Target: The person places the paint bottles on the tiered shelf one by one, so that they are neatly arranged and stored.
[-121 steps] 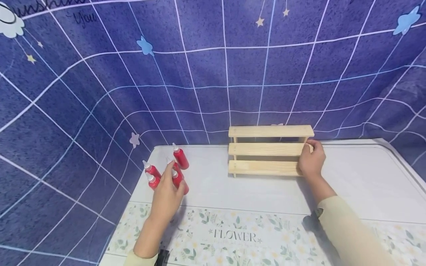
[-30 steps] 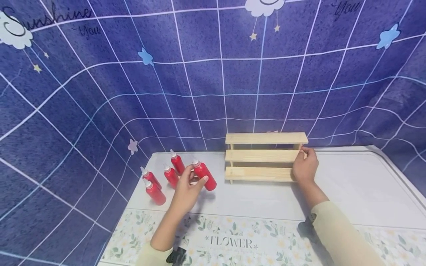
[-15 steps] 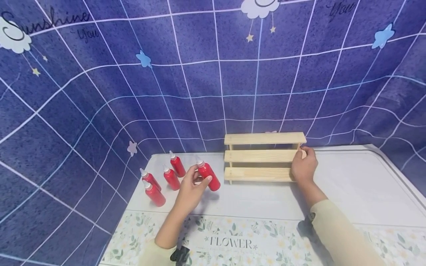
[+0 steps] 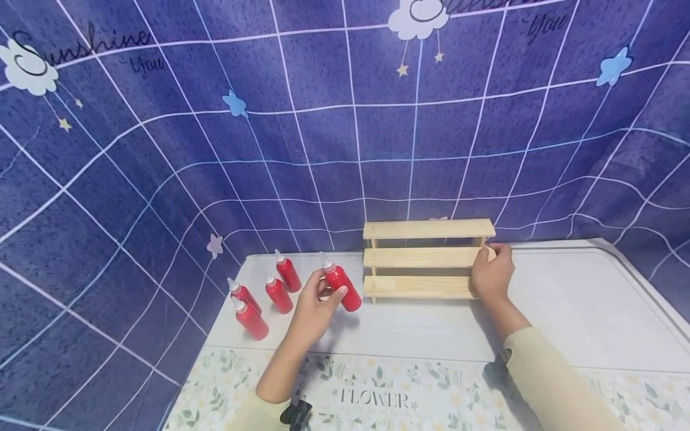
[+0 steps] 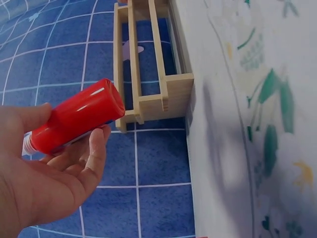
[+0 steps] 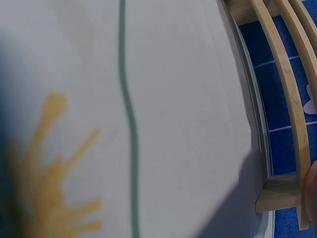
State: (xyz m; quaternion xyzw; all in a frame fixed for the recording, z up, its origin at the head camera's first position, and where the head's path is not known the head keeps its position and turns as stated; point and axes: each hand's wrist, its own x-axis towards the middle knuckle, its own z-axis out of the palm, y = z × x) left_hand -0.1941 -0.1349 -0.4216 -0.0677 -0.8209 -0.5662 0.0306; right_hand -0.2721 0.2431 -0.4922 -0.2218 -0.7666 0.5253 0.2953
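Note:
My left hand [image 4: 315, 311] grips a red squeeze bottle [image 4: 343, 288] with a pale nozzle, just left of the wooden rack. In the left wrist view the bottle [image 5: 81, 116] lies tilted between thumb and fingers, its base toward the rack [image 5: 141, 106]. The three-tier wooden rack [image 4: 428, 256] stands at the back of the table with bare shelves. My right hand [image 4: 493, 272] holds the rack's right end; in the right wrist view only a sliver of a finger shows beside the rack [image 6: 287, 69].
Several more red squeeze bottles [image 4: 251, 320] stand in a loose group at the table's left. A flower-printed cloth strip [image 4: 377, 389] runs along the front of the white table [image 4: 582, 299]. A blue gridded curtain [image 4: 334, 137] hangs behind and at the left.
My left hand has picked one bottle out of the group and carried it right toward the rack, slowing lately. The right hand stays at the rack's right end. The head view has tilted slightly upward.

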